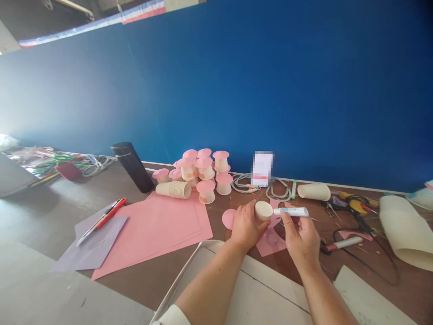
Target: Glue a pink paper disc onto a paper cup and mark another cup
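Observation:
My left hand (244, 225) is closed around a small white paper cup (264, 210), its round opening turned up towards me. Pinched in my right hand (303, 241) is a white glue stick (295, 211) with blue print, lying almost level. Its narrow tip is at the right side of the cup's rim; whether they touch I cannot tell. A pink paper disc (229, 219) lies just left of my left hand. Beneath and between both hands are pink paper scraps (270, 243) with curved cut-outs.
Several cups topped with pink discs (205, 186) stand grouped near the blue wall, beside a stack of nested cups (173, 189). Leftward are pink sheets (158, 225), a red utility knife (103, 220) and a black flask (132, 167). Cables and larger cups (404, 230) lie right.

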